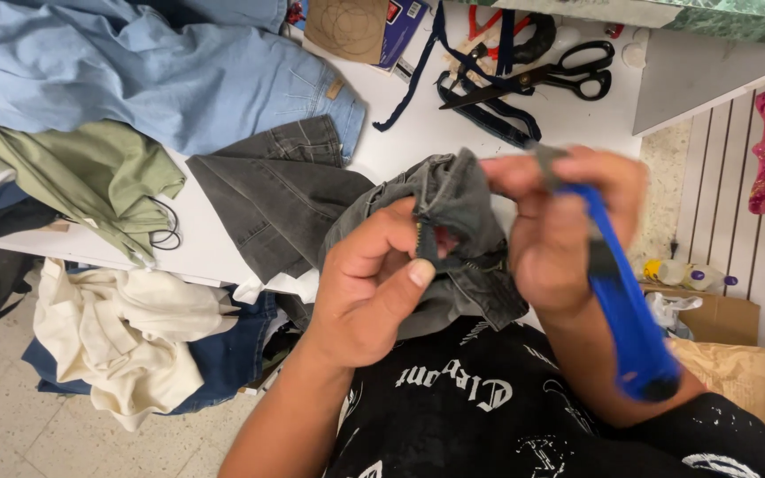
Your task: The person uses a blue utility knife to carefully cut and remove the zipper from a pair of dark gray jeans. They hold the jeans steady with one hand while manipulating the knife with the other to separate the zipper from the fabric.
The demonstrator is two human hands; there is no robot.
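1. Two hands are raised above the white table [418, 133]; the dark grey jeans [458, 199] are pinched at the zipper [424, 248] by the left hand [374, 283].
2. A blue-handled tool [622, 292] is clamped in the right hand [560, 221], just beside the zipper.
3. The zipper work is judged unfinished; the fabric is bunched between both grips.
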